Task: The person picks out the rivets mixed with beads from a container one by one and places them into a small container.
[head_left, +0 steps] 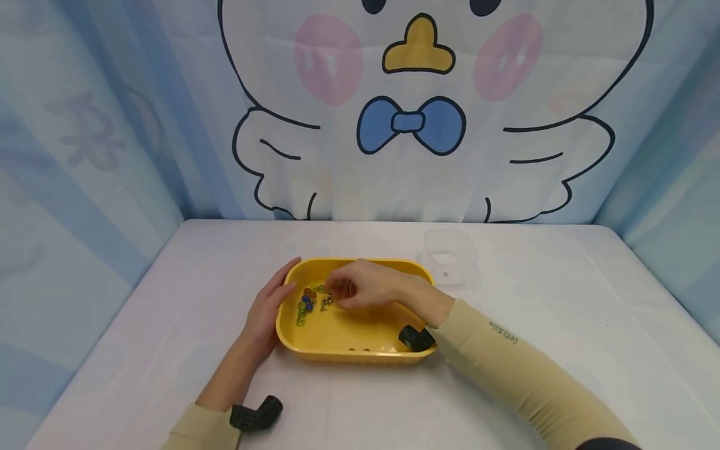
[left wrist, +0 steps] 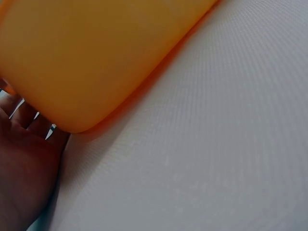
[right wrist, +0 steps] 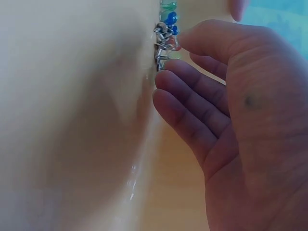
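A yellow tray (head_left: 360,337) lies on the white-covered table. At its left end my left hand (head_left: 264,315) grips the rim, with the thumb at the edge and the fingers along the outer wall, as the left wrist view also shows. Small glassy bead-like pieces (head_left: 307,305) in green, amber and blue lie in the tray's left part. Beside them are several tiny silver metal pieces (right wrist: 162,41). My right hand (head_left: 362,286) reaches over the tray with loosely bent fingers. Its thumb and fingertips are right at the silver pieces, with a gap between thumb and fingers.
A clear plastic box (head_left: 450,256) stands behind the tray's right corner. Black wrist devices (head_left: 255,414) are worn on both wrists; the right one overlaps the tray's front right corner. A printed cloth backdrop (head_left: 410,181) rises behind the table, with side curtains.
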The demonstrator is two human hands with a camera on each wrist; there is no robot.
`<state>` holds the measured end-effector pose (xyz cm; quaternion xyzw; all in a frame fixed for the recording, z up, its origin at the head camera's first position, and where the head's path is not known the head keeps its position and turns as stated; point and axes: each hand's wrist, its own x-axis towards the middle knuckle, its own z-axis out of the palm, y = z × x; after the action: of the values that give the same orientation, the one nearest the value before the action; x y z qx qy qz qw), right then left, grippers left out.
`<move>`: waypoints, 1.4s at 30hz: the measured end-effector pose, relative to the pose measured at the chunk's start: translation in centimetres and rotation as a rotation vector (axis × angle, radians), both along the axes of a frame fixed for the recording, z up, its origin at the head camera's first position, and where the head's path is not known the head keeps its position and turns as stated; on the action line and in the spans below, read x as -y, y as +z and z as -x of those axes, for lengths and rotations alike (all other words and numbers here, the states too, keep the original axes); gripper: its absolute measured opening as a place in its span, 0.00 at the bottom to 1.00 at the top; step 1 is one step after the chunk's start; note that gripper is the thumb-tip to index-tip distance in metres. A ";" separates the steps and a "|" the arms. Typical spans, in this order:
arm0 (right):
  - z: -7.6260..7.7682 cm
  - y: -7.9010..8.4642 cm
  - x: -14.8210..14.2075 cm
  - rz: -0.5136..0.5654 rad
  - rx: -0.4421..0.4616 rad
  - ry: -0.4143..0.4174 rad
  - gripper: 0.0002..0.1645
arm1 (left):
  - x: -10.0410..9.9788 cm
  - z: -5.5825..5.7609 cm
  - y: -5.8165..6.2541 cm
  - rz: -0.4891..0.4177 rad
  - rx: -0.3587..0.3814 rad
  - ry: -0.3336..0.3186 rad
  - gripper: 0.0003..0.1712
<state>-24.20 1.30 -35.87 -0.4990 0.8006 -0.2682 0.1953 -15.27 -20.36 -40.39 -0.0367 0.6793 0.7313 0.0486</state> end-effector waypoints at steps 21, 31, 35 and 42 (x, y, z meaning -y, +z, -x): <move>0.1 -0.6 0.4 -0.063 -0.049 0.017 0.16 | 0.0 0.1 0.3 -0.011 0.017 -0.005 0.30; 0.0 -0.8 0.7 -0.090 -0.076 0.042 0.14 | -0.1 0.0 0.2 -0.029 0.018 -0.002 0.31; 0.0 -0.8 0.6 -0.082 -0.081 0.063 0.11 | -0.1 0.0 0.2 -0.034 0.019 -0.004 0.31; 0.1 -0.8 0.5 -0.096 -0.084 0.063 0.09 | -0.1 0.0 0.2 -0.020 0.017 -0.003 0.31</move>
<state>-24.26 0.80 -36.70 -0.5247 0.8039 -0.2021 0.1938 -15.28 -20.26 -40.19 -0.0416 0.6716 0.7376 0.0557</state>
